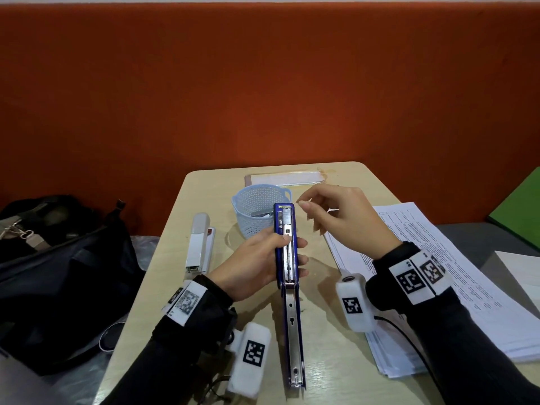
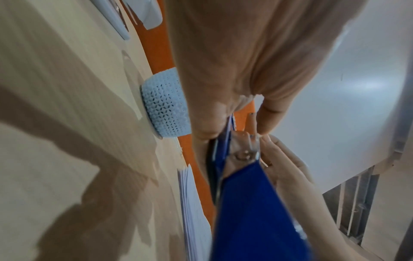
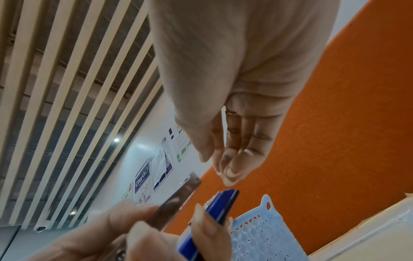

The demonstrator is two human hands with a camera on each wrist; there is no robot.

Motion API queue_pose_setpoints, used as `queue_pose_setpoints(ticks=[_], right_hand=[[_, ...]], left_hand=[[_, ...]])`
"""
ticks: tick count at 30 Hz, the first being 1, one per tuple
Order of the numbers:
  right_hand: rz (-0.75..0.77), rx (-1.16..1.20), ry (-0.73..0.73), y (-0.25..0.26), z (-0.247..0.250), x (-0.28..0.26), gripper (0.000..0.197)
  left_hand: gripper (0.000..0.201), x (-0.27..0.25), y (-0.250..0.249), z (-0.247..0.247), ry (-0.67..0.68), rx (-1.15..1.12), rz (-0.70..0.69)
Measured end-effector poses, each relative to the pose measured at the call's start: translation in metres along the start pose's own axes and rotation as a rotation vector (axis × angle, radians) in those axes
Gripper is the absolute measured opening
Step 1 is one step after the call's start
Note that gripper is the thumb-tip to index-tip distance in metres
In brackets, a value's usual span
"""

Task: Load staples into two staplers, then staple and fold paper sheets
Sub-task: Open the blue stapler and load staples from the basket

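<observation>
A blue stapler (image 1: 287, 258) is swung open flat, with its lid reaching toward me and a strip of staples (image 1: 287, 216) lying at the far end of its metal channel. My left hand (image 1: 292, 249) grips the stapler's body, thumb on top and fingers wrapped round the right side. My right hand (image 1: 309, 216) hovers just right of the stapler's tip, fingers loosely bent and empty. In the right wrist view the right hand (image 3: 223, 167) hangs above the blue stapler (image 3: 221, 203). A white stapler (image 1: 198, 244) lies closed on the table to the left.
A light blue mesh basket (image 1: 257, 211) stands behind the stapler with a small box inside. A thick stack of printed paper (image 1: 423, 273) lies on the right. A clear sleeve of paper (image 1: 286, 178) sits at the table's far edge. A black bag (image 1: 58, 273) sits left of the table.
</observation>
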State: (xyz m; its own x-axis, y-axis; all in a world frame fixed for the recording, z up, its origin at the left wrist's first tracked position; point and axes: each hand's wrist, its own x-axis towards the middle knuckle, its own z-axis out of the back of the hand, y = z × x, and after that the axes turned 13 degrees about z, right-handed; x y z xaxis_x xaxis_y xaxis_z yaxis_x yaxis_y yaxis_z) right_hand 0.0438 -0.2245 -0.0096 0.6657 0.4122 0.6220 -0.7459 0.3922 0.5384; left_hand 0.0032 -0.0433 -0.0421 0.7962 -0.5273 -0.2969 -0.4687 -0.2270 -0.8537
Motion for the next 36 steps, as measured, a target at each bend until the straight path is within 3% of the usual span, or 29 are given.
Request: queue_pose_setpoints(ticks=[4,7,12,16,18,22,27,32,36], right_hand=[[-0.112,0.140,-0.008,0.001,0.002,0.000,0.019],[-0.225,0.272,0.066,0.004,0.004,0.000,0.031],[-0.338,0.463,0.324,0.020,0.002,-0.002,0.041],[-0.401,0.515,0.549,0.022,0.001,-0.004,0.060],[-0.418,0.536,0.603,0.023,-0.001,-0.006,0.056],[-0.407,0.539,0.690,0.025,-0.001,-0.008,0.040],[-0.387,0.518,0.664,0.024,0.000,-0.008,0.037],[-0.374,0.594,0.471,0.022,0.004,-0.004,0.046],[-0.329,0.707,0.370,0.020,0.007,-0.004,0.043]], left_hand=[[0.040,-0.003,-0.003,0.001,0.027,-0.002,-0.053],[0.042,-0.004,-0.007,0.002,0.037,-0.038,-0.109],[0.052,-0.001,-0.013,0.007,-0.037,-0.206,-0.286],[0.034,0.002,-0.018,0.016,-0.091,-0.335,-0.431],[0.022,0.003,-0.020,0.022,-0.129,-0.381,-0.465],[0.021,0.003,-0.023,0.030,-0.156,-0.446,-0.490],[0.020,0.004,-0.025,0.035,-0.227,-0.419,-0.509],[0.024,0.003,-0.024,0.031,-0.338,-0.297,-0.548],[0.033,0.003,-0.024,0.026,-0.322,-0.212,-0.578]])
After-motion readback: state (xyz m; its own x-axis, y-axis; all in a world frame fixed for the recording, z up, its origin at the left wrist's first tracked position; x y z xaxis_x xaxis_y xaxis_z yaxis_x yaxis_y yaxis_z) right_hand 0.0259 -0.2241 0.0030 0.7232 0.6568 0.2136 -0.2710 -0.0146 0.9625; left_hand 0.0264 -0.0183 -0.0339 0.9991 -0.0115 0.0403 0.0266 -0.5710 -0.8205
